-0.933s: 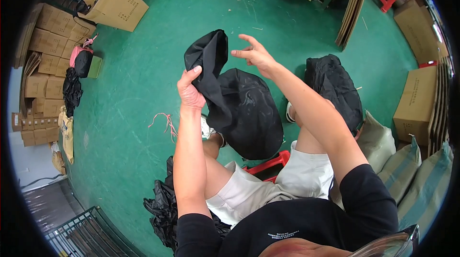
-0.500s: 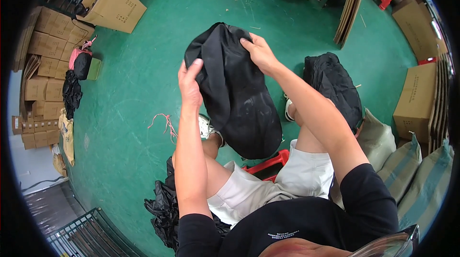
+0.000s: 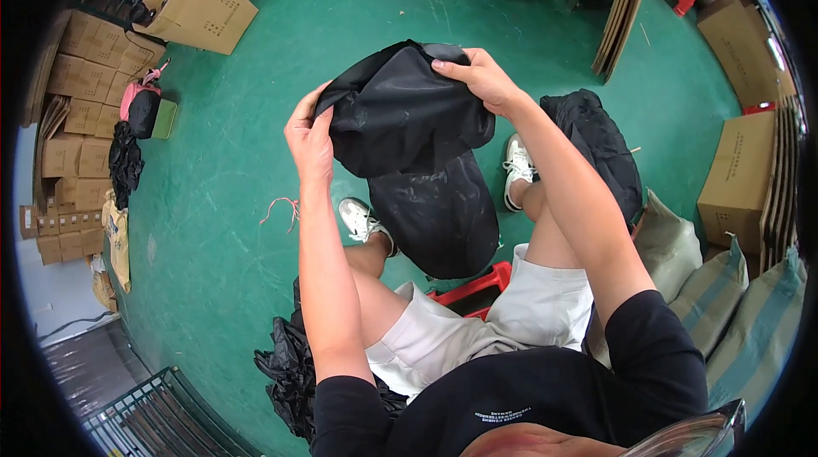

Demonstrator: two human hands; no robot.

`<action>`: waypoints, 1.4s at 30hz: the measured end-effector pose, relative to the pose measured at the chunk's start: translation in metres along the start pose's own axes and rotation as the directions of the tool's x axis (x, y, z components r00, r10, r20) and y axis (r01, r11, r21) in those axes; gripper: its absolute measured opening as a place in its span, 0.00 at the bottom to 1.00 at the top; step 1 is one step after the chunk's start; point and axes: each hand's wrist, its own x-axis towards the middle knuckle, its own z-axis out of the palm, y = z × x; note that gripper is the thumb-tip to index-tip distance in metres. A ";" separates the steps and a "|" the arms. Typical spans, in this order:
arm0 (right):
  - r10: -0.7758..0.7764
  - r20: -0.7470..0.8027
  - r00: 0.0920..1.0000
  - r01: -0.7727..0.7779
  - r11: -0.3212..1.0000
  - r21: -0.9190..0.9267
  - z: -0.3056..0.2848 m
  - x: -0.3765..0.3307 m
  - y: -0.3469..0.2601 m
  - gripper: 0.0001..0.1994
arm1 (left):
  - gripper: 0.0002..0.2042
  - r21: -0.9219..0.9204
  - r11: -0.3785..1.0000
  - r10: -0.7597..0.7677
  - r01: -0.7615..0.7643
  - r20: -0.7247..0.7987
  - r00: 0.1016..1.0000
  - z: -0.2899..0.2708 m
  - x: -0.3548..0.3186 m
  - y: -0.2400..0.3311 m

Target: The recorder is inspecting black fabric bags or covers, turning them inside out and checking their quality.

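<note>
A piece of thin, smooth black fabric [image 3: 407, 108] is stretched out in front of me between both hands. My left hand [image 3: 308, 140] pinches its left edge, thumb on top. At the upper right edge, my right hand [image 3: 490, 86] grips it between thumb and fingers. Below the held fabric is a rounded black item [image 3: 436, 223] with pale smudges, between my legs. Its upper end is hidden behind the fabric, and I cannot tell whether the two are joined. Under its near end shows a red plastic stool or frame [image 3: 477, 291].
Black fabric lies heaped [image 3: 592, 146] by my right leg, with more crumpled black material [image 3: 290, 363] at my left. Stuffed woven sacks [image 3: 711, 299] stand close on the right. Cardboard boxes [image 3: 81, 120] are stacked far left, and pink string [image 3: 294, 212] lies on the green floor.
The fabric has gone from a long narrow shape to a wide, spread one. My hands have moved farther apart, the left downward and outward, the right slightly rightward.
</note>
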 end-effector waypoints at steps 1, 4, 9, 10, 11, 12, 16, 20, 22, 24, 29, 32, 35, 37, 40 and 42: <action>0.003 -0.041 0.999 -0.003 1.000 -0.014 0.000 0.000 0.000 0.13 | 0.14 0.024 1.000 -0.016 0.016 0.016 1.000 -0.006 0.000 -0.003; 0.038 -0.082 0.996 -0.039 0.999 -0.011 -0.003 0.003 0.001 0.11 | 0.14 -0.200 0.964 -0.143 0.176 0.169 0.975 -0.026 0.004 -0.005; -0.086 0.072 0.994 0.091 0.994 -0.060 -0.021 0.012 0.012 0.09 | 0.15 -0.597 0.711 -0.134 0.370 0.402 0.906 -0.028 -0.001 0.001; -0.070 0.105 0.992 0.064 0.996 0.058 -0.017 0.010 0.009 0.10 | 0.16 -0.652 0.641 -0.143 0.405 0.417 0.897 -0.030 -0.003 0.002; -0.058 0.139 0.989 0.033 0.984 0.174 -0.013 0.007 0.005 0.10 | 0.16 -0.652 0.641 -0.145 0.405 0.415 0.898 -0.031 -0.004 0.002; -0.056 0.141 0.988 0.031 0.984 0.175 -0.012 0.003 0.001 0.10 | 0.18 -0.698 0.593 -0.191 0.402 0.362 0.912 -0.032 -0.005 0.006; 0.123 0.161 0.979 -0.169 0.936 0.310 -0.005 -0.009 -0.007 0.12 | 0.22 -0.704 0.534 -0.300 0.468 0.359 0.884 -0.030 -0.002 0.011; 0.065 0.130 0.989 -0.096 0.964 0.249 0.003 -0.008 -0.003 0.11 | 0.22 -0.598 0.608 -0.421 0.521 0.314 0.851 -0.008 -0.007 0.017; 0.004 0.160 0.987 -0.029 0.987 0.156 -0.006 -0.001 0.007 0.10 | 0.21 -0.511 0.707 -0.390 0.490 0.296 0.872 -0.004 -0.008 0.014; -0.040 0.188 0.981 0.014 0.990 0.139 -0.009 0.001 0.012 0.07 | 0.20 -0.499 0.713 -0.360 0.492 0.342 0.868 -0.010 -0.007 0.008; -0.011 0.265 0.964 -0.103 0.905 0.412 -0.014 -0.006 0.000 0.10 | 0.21 -0.555 0.668 -0.318 0.496 0.390 0.864 -0.012 -0.008 0.001; -0.218 0.421 0.881 -0.169 0.685 0.708 -0.020 -0.009 0.004 0.17 | 0.21 -0.696 0.471 -0.204 0.542 0.512 0.835 -0.003 -0.010 -0.001; -0.325 0.461 0.826 -0.185 0.616 0.766 -0.021 -0.009 0.011 0.17 | 0.21 -0.733 0.429 -0.201 0.528 0.492 0.847 0.012 -0.014 -0.005; -0.181 0.415 0.892 -0.222 0.624 0.749 -0.016 -0.015 0.000 0.17 | 0.21 -0.737 0.398 -0.198 0.547 0.513 0.835 0.018 -0.014 -0.004; -0.053 0.349 0.936 -0.180 0.780 0.600 -0.008 -0.016 -0.006 0.18 | 0.18 -0.643 0.567 -0.213 0.515 0.489 0.846 0.017 -0.015 -0.011; -0.053 0.299 0.953 -0.068 0.923 0.379 0.001 -0.018 -0.011 0.16 | 0.17 -0.604 0.617 -0.211 0.505 0.491 0.845 0.020 -0.016 -0.013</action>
